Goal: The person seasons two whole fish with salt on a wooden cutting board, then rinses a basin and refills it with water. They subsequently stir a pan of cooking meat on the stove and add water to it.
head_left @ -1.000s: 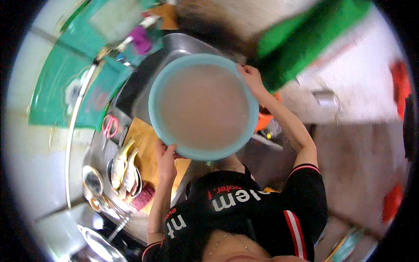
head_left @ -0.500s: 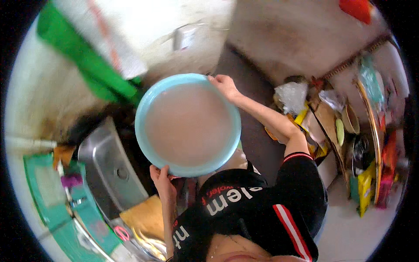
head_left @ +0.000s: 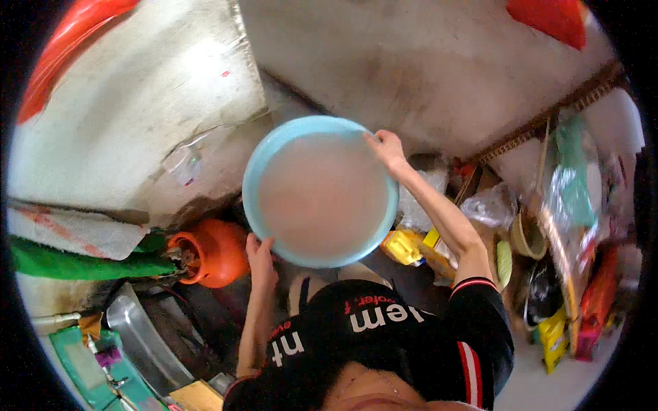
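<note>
Held out in front of my body is a large round light-blue basin (head_left: 255, 171), filled with cloudy brownish-pink water (head_left: 322, 198). My left hand (head_left: 261, 259) grips its rim at the lower left, thumb over the edge and the other fingers mostly hidden beneath. At the upper right, my right hand (head_left: 386, 148) has hold of the rim, thumb on top and fingers wrapped around the outside. The basin looks about level, and both arms are stretched toward it.
An orange gas cylinder (head_left: 223, 253) stands left of the basin, beside a green cloth (head_left: 89, 260). Behind it is a metal sink (head_left: 147, 342). Yellow bottles (head_left: 404, 248), plastic bags (head_left: 490, 205) and a basket (head_left: 528, 234) crowd the right side. Pale walls (head_left: 411, 75) rise ahead.
My body and view have turned to the right, carrying the basin away from the sink. The orange cylinder and yellow bottles have come into clearer view. Both hands keep their hold on the rim.
</note>
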`<state>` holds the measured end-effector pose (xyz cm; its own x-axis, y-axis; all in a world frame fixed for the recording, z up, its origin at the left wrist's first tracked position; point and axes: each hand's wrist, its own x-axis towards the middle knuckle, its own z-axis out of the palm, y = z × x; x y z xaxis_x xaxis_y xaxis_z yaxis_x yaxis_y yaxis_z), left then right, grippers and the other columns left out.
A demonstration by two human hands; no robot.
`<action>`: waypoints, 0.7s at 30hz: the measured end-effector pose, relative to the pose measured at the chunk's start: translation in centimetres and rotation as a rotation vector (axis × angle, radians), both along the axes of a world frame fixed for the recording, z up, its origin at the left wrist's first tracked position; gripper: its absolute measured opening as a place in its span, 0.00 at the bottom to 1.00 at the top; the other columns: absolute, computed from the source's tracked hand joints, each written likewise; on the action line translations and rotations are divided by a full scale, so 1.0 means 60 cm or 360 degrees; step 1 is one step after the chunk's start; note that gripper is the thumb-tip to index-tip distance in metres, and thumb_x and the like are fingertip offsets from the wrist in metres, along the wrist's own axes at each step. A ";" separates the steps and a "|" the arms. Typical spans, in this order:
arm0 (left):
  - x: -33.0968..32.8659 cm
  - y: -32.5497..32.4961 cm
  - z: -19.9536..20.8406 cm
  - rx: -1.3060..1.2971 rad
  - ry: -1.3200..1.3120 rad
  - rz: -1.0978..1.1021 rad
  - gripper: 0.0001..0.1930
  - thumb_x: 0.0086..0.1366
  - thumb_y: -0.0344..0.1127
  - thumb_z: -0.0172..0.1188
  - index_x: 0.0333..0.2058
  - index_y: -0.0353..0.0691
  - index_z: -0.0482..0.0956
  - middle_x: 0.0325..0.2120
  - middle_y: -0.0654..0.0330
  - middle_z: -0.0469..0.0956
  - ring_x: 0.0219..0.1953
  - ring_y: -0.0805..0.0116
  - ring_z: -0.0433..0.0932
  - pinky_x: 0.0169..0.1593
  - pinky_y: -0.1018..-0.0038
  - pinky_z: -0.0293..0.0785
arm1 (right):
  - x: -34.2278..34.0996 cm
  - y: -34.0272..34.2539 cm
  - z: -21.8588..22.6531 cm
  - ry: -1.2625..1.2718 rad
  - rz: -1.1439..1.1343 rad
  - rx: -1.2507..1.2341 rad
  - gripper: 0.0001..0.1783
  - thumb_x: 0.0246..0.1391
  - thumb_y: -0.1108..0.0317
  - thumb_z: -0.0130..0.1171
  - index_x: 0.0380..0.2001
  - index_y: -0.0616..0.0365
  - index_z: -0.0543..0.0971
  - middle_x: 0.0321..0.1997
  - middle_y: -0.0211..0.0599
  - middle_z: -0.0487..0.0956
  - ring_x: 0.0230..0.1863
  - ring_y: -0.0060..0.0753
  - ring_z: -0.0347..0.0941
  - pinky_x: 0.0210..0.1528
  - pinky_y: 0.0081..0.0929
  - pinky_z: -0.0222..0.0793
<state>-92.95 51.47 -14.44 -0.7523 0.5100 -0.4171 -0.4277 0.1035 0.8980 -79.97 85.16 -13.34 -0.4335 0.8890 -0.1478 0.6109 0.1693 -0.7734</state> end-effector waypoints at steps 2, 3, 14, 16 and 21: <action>-0.017 0.096 -0.002 -0.0090 0.0053 -0.0100 0.11 0.57 0.32 0.51 0.38 0.38 0.65 0.31 0.61 0.72 0.26 0.71 0.72 0.22 0.74 0.71 | -0.002 0.077 0.039 0.0010 -0.0069 -0.0274 0.24 0.48 0.48 0.55 0.26 0.64 0.75 0.26 0.49 0.76 0.31 0.41 0.74 0.36 0.37 0.66; -0.016 0.151 0.028 -0.0079 -0.0138 -0.0104 0.10 0.56 0.32 0.51 0.37 0.37 0.65 0.29 0.61 0.71 0.25 0.71 0.71 0.22 0.74 0.68 | 0.000 0.135 0.018 0.0011 -0.0049 -0.0067 0.23 0.48 0.50 0.56 0.26 0.63 0.75 0.25 0.47 0.76 0.30 0.40 0.74 0.34 0.37 0.66; -0.194 0.587 -0.015 0.0014 0.0044 0.0245 0.10 0.54 0.29 0.52 0.35 0.35 0.65 0.29 0.61 0.67 0.31 0.72 0.65 0.35 0.75 0.64 | -0.189 0.590 -0.027 0.0126 0.0041 0.0030 0.20 0.51 0.55 0.57 0.19 0.61 0.69 0.20 0.27 0.66 0.25 0.21 0.59 0.27 0.27 0.59; -0.243 0.647 -0.031 -0.0025 0.0071 0.0330 0.10 0.54 0.29 0.52 0.35 0.35 0.65 0.30 0.60 0.67 0.31 0.72 0.66 0.35 0.74 0.65 | -0.253 0.648 -0.021 0.0178 0.0104 0.0067 0.19 0.51 0.56 0.58 0.20 0.60 0.70 0.20 0.27 0.66 0.25 0.21 0.59 0.27 0.26 0.58; -0.397 0.789 0.001 -0.0107 0.0250 0.0617 0.09 0.52 0.27 0.53 0.32 0.35 0.65 0.28 0.61 0.67 0.31 0.71 0.67 0.37 0.72 0.66 | -0.486 0.817 -0.066 0.0268 0.0299 0.0196 0.19 0.51 0.56 0.58 0.19 0.59 0.70 0.19 0.27 0.66 0.25 0.21 0.58 0.27 0.26 0.58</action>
<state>-116.77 98.79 -14.36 -0.9402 0.1523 -0.3048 -0.3050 0.0225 0.9521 -109.12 134.15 -17.31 -0.6019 0.7973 0.0443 0.4245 0.3665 -0.8279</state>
